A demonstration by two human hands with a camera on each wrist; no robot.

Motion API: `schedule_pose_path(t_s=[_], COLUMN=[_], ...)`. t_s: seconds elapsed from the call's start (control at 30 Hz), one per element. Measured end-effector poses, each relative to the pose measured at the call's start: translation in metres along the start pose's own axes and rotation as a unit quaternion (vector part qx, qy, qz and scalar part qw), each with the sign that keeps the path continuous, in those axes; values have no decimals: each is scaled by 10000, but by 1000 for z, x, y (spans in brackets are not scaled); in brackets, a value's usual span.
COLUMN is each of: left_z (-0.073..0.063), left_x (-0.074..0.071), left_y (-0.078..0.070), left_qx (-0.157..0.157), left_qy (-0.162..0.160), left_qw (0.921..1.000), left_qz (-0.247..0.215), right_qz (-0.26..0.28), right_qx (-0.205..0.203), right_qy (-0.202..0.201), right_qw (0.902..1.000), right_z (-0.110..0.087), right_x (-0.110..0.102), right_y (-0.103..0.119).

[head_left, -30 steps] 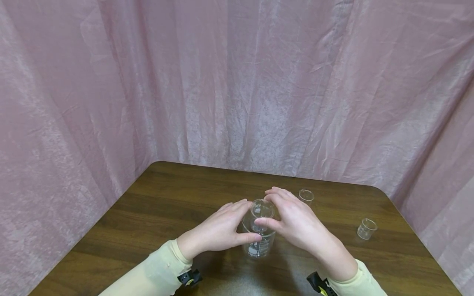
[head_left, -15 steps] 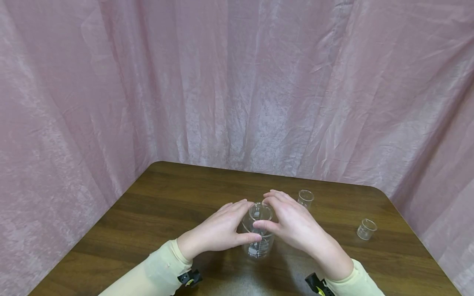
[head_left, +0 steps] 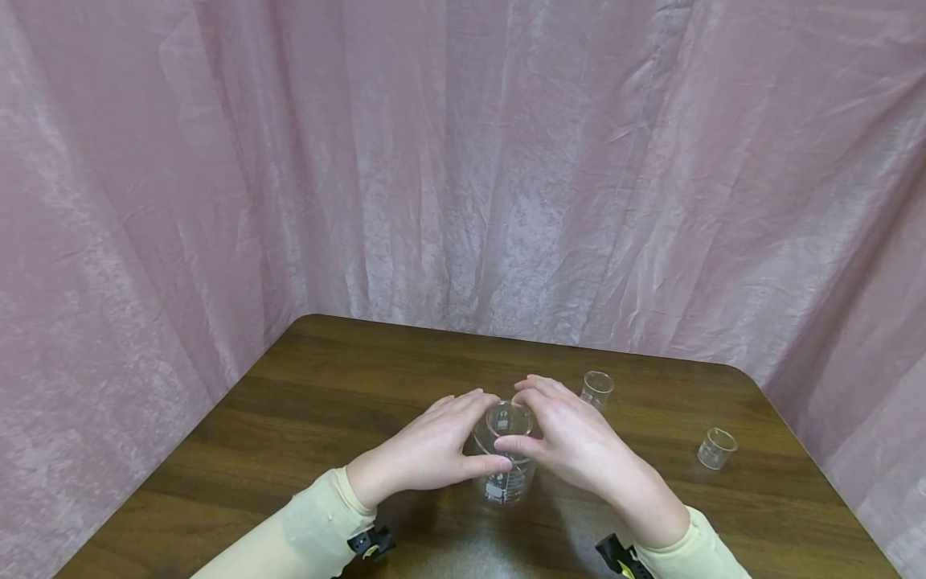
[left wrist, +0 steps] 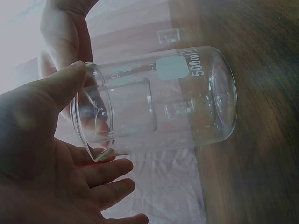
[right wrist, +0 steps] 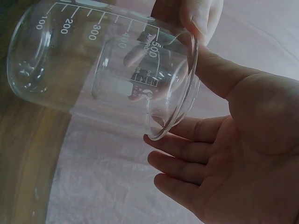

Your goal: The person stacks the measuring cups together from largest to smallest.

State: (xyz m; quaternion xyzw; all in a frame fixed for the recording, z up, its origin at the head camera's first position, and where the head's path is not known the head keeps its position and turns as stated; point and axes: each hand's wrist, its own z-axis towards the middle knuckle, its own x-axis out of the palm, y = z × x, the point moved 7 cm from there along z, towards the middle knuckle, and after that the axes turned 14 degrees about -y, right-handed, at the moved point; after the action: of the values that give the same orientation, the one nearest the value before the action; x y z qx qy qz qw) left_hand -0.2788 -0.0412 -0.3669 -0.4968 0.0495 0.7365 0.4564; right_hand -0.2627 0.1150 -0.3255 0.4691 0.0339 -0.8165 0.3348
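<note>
A large 500 ml glass beaker (head_left: pixel 506 487) stands upright on the wooden table. My left hand (head_left: pixel 430 450) grips it near the top, thumb on the near side and fingers reaching round the far side. Inside its upper part sits a smaller beaker (head_left: pixel 510 420), whose rim my right hand (head_left: pixel 571 438) holds between thumb and index finger. The right wrist view shows the smaller beaker's base (right wrist: pixel 100 77) well above the large one's bottom. There the right hand's other fingers (right wrist: pixel 180 163) stretch out past the rim.
Two small glass beakers stand apart on the table (head_left: pixel 347 362): one beaker (head_left: pixel 596 390) behind my right hand, another beaker (head_left: pixel 716 449) farther right. A pink velvet curtain (head_left: pixel 463 177) hangs behind the table's back edge and along both sides.
My right hand has moved slightly down and left, lowering the smaller beaker deeper into the large one. The left hand and large beaker stay in place.
</note>
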Motion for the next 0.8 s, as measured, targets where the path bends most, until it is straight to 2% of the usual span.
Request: schedule_pose_path(t_s=[0.37,0.8], left_z=[-2,-1], left_x=[1,0], left_y=[3,1], left_qx=[-205,-115], left_qy=[128,92], left_qw=[9997,9999], left_qz=[14,-10], right_qz=[-87,-144], right_qx=[49,341], right_qy=[112,411], right_qw=[9999,9985], right_z=[-1,-1], right_x=[3,10], right_y=[-1,-5])
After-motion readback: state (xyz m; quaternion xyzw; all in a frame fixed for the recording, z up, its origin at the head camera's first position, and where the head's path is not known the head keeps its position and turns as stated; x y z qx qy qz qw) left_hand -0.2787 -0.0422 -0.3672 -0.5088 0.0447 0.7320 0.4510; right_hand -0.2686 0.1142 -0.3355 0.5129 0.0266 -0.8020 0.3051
